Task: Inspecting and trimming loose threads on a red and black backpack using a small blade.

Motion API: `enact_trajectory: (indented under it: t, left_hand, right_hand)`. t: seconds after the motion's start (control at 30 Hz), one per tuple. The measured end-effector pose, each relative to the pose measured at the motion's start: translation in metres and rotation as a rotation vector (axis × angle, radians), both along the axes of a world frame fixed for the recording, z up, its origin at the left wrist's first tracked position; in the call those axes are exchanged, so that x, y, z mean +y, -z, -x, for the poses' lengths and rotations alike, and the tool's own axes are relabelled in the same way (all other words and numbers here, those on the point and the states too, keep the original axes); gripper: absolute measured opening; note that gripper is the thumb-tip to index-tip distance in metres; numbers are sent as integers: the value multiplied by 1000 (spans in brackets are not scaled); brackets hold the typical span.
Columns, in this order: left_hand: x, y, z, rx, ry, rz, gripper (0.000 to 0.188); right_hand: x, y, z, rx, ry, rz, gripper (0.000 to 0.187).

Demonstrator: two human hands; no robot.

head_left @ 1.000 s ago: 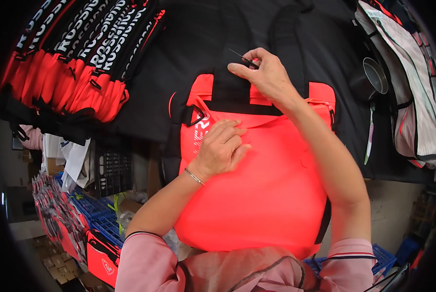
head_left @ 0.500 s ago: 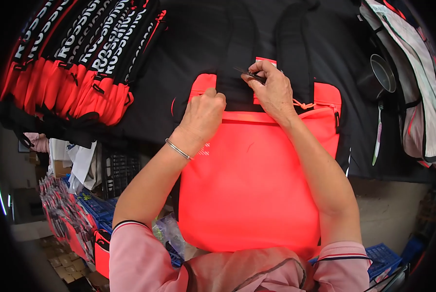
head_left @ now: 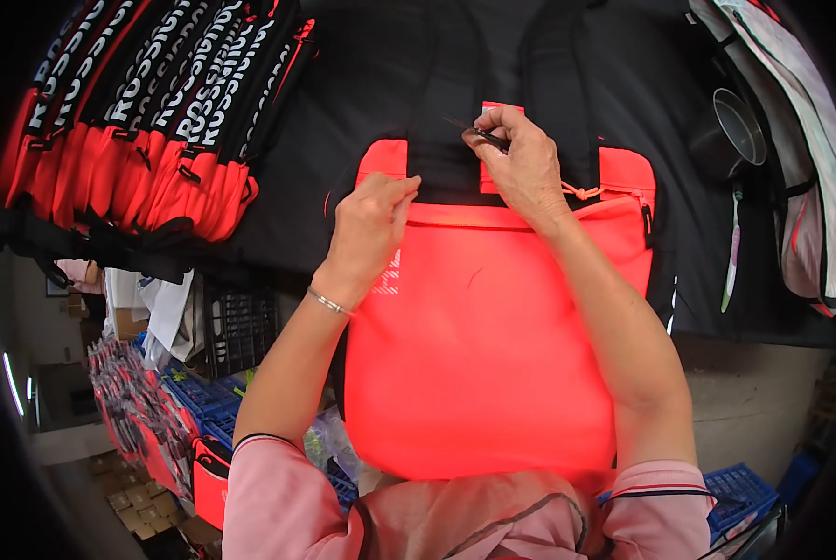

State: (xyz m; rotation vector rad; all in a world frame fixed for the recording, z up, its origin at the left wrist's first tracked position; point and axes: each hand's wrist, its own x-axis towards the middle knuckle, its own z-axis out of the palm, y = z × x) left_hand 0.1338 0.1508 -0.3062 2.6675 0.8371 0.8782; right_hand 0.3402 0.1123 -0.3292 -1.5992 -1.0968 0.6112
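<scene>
A bright coral-red backpack (head_left: 483, 364) lies before me, its lower end toward my body and its black shoulder straps (head_left: 555, 84) stretched away from me. My left hand (head_left: 367, 229) is closed in a pinch above the bag's upper left part; whatever its fingertips hold is too small to make out. Between the fingers of my right hand (head_left: 525, 168) are dark thread snips (head_left: 493, 139), their thin tip pointing left over the black back panel. Beside my right wrist shows a small coral cord (head_left: 581, 192). A short dark thread (head_left: 475, 277) lies on the coral fabric.
Coral-and-black bags (head_left: 180, 140) stand packed in a row at the far left. On the right are a dark metal cup (head_left: 738, 128), a slim white-handled tool (head_left: 731, 252) and a greyish-white bag (head_left: 801, 121). Blue crates (head_left: 740, 499) and bagged goods sit below the table.
My left hand has moved slightly down and left off the strap's edge, still pinched. My right hand keeps the snips at nearly the same place.
</scene>
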Motion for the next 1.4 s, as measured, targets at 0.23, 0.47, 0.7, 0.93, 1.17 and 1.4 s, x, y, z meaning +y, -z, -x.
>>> enact_trajectory:
  t: [0.23,0.47,0.7,0.93,1.17,1.4]
  left_hand:
    - [0,-12,-18,557,-7,-117,12]
    - [14,-11,-14,514,-3,-93,11]
    - [1,1,-2,155,-77,-53,16]
    - [-2,7,-3,124,-94,-74,16]
    - [0,7,-1,125,-79,-90,17]
    - [-2,10,1,153,-100,-57,18]
  right_hand:
    - [-2,-4,2,11,-11,28,23]
    - [-2,-1,-2,23,-20,4,23]
    - [-1,0,-4,15,-38,2,26]
    - [-13,-3,8,-402,-214,79,34]
    - [-11,9,30,-799,-214,-257,32]
    - [-10,11,36,-812,-175,-299,33]
